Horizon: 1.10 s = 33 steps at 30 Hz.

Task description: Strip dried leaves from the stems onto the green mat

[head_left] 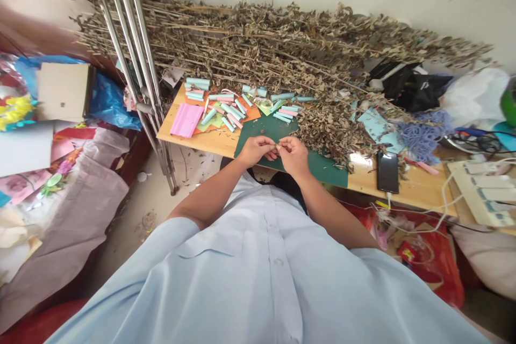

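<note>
Both hands are up over the near edge of the green cutting mat (322, 169), about mid-way along the front of a wooden table (415, 188). The left hand (255, 151) and right hand (293, 157) are drawn together, fingertips (270, 144) pinching a small pale piece (277, 146). It's tiny from this head view, so I can't swear what it is, maybe a bit of paper. Toward the table's far left corner sit pale blue and pink paper rolls (229, 110) on an orange sheet (252, 114), with a pink paper pad (186, 120) at the left. Dried leafy branches (258, 48) pile along the back edge. Tip: keep the pinch right at the fingertips and wrists steady over the mat, so that little piece doesn't twist or slip.
</note>
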Motion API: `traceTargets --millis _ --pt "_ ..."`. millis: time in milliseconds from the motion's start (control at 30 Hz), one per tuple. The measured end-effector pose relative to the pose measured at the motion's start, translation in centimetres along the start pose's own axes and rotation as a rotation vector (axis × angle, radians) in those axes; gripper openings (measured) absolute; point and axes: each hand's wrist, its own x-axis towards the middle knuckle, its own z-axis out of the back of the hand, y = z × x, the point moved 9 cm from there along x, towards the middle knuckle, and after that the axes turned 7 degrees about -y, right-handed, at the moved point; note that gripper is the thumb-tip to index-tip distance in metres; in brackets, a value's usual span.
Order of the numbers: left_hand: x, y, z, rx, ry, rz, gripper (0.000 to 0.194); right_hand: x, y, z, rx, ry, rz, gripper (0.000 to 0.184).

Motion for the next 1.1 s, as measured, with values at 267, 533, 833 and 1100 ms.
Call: traceTargets --millis 267,533,833,1100 --pt "0.2 0.2 0.3 -0.088 0.01 0.007 0.043 0.3 -1.9 0.2 0.182 -0.071 -0.217 0.035" --pt "0.2 0.1 -0.1 -0.024 0.013 -0.016 0.042 -0.4 1.2 0.3 -0.134 0.003 0.102 0.024" --pt "0.0 0.0 -0.3 0.004 0.03 -0.011 0.039 -0.1 0.7 0.3 -0.16 0.034 0.104 0.023" --pt "0.2 0.2 0.1 -0.077 0.029 -0.009 0.044 0.3 -1.7 0.1 0.13 -0.049 -0.178 0.034"
